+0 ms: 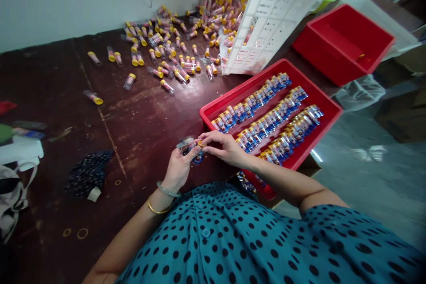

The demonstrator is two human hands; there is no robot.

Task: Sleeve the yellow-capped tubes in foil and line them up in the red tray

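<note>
Both hands meet at the near edge of the dark red table. My left hand is closed around a small packet with blue print and a clear plastic part. At its top shows a yellow cap, which my right hand pinches between thumb and fingertips. Fingers cover much of the packet, so its full shape is hidden. Just right of the hands lies a shallow red tray holding rows of similar yellow-and-blue packets.
Many yellow-capped clear tubes lie loose at the back. A white plastic basket stands tilted behind the tray, near a deep red bin. Dark cloth, rubber bands and a light bag lie leftward.
</note>
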